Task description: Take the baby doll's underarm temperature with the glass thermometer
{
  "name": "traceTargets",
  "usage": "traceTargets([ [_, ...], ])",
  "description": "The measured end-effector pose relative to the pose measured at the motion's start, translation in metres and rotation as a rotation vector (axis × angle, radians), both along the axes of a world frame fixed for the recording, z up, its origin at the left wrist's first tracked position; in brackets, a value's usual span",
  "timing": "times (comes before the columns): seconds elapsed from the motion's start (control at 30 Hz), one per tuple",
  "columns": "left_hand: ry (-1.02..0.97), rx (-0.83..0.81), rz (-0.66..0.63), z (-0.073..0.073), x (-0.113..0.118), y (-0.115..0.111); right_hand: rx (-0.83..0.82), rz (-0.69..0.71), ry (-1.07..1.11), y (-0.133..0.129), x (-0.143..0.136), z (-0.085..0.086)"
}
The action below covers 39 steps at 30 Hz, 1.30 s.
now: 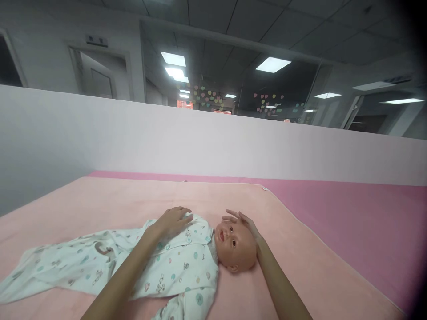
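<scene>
A baby doll [236, 249] lies on its back with its head to the right, dressed in white clothes [182, 266] with a small coloured print. My left hand [174, 221] rests on the chest of the clothes, fingers apart and pointing right. Beside the top of the doll's head is my right hand [242, 220], its fingers spread and reaching past the far side of the head. The palm of the right hand is partly hidden behind the head.
A peach blanket [133, 195] lies under the doll, over a pink mat [350, 213]. Behind them runs a low white wall [213, 146]. Beyond it are a door [100, 78] and glass with heart stickers [208, 95].
</scene>
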<state>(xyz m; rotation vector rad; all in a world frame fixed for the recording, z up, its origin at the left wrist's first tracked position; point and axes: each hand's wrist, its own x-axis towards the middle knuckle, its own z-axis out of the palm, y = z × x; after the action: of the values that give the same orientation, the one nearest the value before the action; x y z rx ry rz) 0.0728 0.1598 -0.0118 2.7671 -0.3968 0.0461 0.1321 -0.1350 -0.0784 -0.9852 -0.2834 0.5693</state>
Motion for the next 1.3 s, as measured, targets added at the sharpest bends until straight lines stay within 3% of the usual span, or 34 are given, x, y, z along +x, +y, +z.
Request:
traceTargets([
  [0.13, 0.008, -0.005, -0.077, 0.021, -0.018, -0.009, 0.03, -0.079, -0.149, -0.006, 0.013, 0.009],
  [0.27, 0.055, -0.003, -0.151, 0.032, -0.035, -0.019, -0.09, -0.148, -0.352, -0.009, 0.01, 0.032],
  [0.43, 0.096, 0.032, -0.167, 0.032, -0.047, -0.023, -0.481, -0.227, -0.652, 0.005, -0.019, 0.074],
  [0.57, 0.124, 0.11, -0.137, 0.03, -0.048, -0.023, -0.84, -0.159, -0.927, 0.03, -0.059, 0.098],
  [0.67, 0.145, 0.122, -0.145, 0.028, -0.047, -0.022, -1.1, -0.077, -1.167, 0.053, -0.083, 0.097],
  [0.87, 0.16, 0.103, -0.168, 0.022, -0.043, -0.018, -1.528, -0.096, -1.547, 0.085, -0.089, 0.063],
  [0.97, 0.165, 0.08, -0.172, 0.024, -0.043, -0.017, -1.569, -0.115, -1.617, 0.088, -0.084, 0.055],
  [1.07, 0.124, 0.051, -0.158, 0.029, -0.044, -0.017, -1.543, -0.232, -1.631, 0.088, -0.082, 0.058],
  [1.2, -0.052, 0.037, -0.109, 0.033, -0.039, -0.018, -1.394, -0.425, -1.562, 0.089, -0.086, 0.07],
  [1.3, -0.183, 0.071, -0.078, 0.032, -0.031, -0.017, -1.288, -0.446, -1.5, 0.091, -0.094, 0.079],
])
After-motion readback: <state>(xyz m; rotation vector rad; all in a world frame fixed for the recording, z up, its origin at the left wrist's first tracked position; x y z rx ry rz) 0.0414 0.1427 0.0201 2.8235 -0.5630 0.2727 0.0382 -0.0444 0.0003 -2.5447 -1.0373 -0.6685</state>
